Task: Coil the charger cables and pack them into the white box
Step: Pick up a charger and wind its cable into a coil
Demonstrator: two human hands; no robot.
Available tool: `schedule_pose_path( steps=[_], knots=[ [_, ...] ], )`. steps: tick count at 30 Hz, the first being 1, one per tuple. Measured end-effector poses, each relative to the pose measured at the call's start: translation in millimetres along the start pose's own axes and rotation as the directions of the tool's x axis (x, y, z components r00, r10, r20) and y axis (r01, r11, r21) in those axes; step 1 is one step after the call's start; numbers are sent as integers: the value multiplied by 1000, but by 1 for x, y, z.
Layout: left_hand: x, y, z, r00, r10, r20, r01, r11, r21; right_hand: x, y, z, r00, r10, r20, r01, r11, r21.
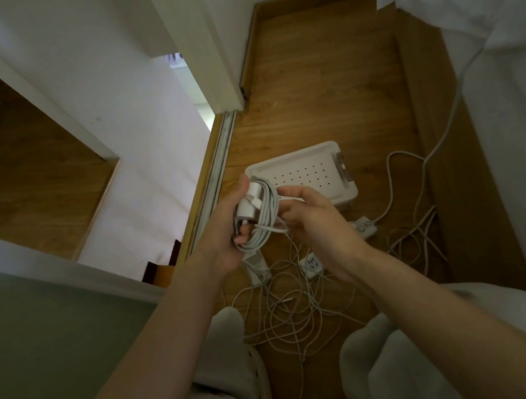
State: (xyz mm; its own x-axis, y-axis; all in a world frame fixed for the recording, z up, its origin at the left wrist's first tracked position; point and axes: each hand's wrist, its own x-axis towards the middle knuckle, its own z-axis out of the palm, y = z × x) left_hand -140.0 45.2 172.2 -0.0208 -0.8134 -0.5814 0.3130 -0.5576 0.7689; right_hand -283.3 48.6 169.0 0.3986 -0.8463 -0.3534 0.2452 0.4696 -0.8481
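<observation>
At the bottom of the frame the person's knees in pale trousers (413, 347) bracket a narrow strip of wooden floor (323, 87). A tangle of loose white cables (288, 311) fills the gap between them and spreads toward the lower right, over a white power strip (312, 264).

Above the tangle, at centre frame, the left hand (222, 236) has its fingers curled round a coiled charger cable (260, 234), with the white charger brick (250, 201) held under the thumb. The right hand (315, 215) is just beside it, with its fingers bent and pinching the coil's loose end.

The white box (289, 158) lies on the floor right behind the hands. It is open, its dotted base is bare, and its near left corner is hidden by the coil. To its lower right sits a second switch strip (364, 225), and a grey cord (457, 95) climbs from it toward the upper right.

The room is hemmed in by a sliding-door track (216, 172) along the left and the wooden bed frame (438, 104) with white bedding (512, 93) on the right. Bare floor runs beyond the box to the skirting at top centre.
</observation>
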Motion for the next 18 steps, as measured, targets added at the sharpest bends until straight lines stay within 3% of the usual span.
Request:
schedule_pose_path(
  steps=[4,8,13,18],
  knots=[
    [3,-3,-3,996,68,-55,-69,998,-14,1,4,3,999,50,4,-50,999,-22],
    [4,-3,-4,997,55,-59,-61,993,-102,2,2,-3,998,47,-43,-46,999,29],
    [8,-5,-3,1000,9,-27,-10,999,-42,0,1,-6,997,19,-79,-20,1000,-20],
    [10,-5,-3,998,-55,-27,55,998,-15,-1,8,-5,997,70,-36,-66,990,123]
  ],
)
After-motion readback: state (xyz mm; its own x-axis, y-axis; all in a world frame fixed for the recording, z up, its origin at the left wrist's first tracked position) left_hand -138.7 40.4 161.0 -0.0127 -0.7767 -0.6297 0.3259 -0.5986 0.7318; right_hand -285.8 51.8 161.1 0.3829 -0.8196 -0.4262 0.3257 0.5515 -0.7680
